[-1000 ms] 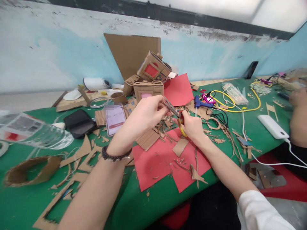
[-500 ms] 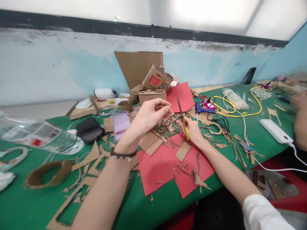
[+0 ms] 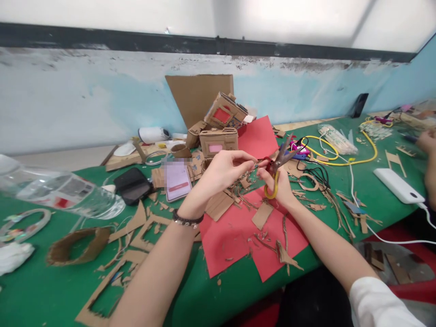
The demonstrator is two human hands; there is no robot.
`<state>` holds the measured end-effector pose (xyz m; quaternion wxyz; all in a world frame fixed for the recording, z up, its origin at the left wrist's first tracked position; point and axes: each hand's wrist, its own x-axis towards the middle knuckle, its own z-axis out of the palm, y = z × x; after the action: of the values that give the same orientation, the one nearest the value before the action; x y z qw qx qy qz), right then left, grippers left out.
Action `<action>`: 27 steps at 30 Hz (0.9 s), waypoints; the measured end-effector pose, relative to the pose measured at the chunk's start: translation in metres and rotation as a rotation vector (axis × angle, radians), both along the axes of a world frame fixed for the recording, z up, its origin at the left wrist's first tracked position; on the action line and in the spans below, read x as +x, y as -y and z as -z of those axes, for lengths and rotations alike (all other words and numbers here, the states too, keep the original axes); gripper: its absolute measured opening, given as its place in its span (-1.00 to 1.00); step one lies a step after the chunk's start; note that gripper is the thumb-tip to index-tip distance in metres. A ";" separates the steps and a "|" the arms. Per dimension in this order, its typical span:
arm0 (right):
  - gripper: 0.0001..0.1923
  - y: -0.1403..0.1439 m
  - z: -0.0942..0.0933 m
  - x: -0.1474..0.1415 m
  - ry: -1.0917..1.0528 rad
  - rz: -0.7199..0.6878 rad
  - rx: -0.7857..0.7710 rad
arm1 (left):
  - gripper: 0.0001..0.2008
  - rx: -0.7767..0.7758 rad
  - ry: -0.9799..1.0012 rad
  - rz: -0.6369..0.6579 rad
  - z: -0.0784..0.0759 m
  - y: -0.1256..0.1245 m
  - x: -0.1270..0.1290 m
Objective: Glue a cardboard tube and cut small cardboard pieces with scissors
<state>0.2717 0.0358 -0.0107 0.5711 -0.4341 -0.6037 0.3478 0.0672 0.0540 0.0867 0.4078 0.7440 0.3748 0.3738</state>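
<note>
My right hand (image 3: 282,187) grips a pair of scissors (image 3: 285,155) by its yellow handle, the blades spread and pointing up and away to the right. Close beside it, my left hand (image 3: 226,169) is closed in a pinch, fingertips almost at the right hand's fingers. Whatever the pinch holds is too small to make out. Below both hands lie red paper sheets (image 3: 225,245) strewn with cardboard scraps, a small cardboard rectangle (image 3: 262,215) among them. Behind the hands stand a cardboard box model with a pink window (image 3: 218,144) and another tilted on top (image 3: 223,112).
A water bottle (image 3: 61,190), black case (image 3: 132,186) and phone (image 3: 177,179) lie on the left. To the right are a blue glue gun (image 3: 298,152), yellow cable (image 3: 369,156) and white power bank (image 3: 398,185). Another person's hand (image 3: 427,141) shows at the right edge.
The scissors have turned from upright to pointing up-right, and their blades have spread. My left hand has moved right, closer to my right hand. The view has shifted slightly.
</note>
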 end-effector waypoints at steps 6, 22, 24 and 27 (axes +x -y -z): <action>-0.47 0.003 -0.015 -0.001 -0.064 -0.063 -0.039 | -0.78 0.049 -0.070 -0.004 0.018 0.000 0.010; -0.39 0.002 -0.016 0.001 -0.077 -0.035 -0.096 | -0.73 -0.174 0.251 0.062 0.040 -0.009 0.029; -0.37 0.001 -0.012 0.000 -0.049 -0.063 -0.120 | -0.73 -0.186 0.304 0.027 0.040 -0.010 0.030; -0.35 -0.004 -0.002 -0.001 -0.036 -0.096 -0.142 | -0.75 -0.174 0.370 -0.042 0.037 -0.009 0.031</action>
<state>0.2702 0.0394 -0.0082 0.5322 -0.4376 -0.5874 0.4245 0.0983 0.0632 0.0497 0.5245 0.6166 0.3401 0.4786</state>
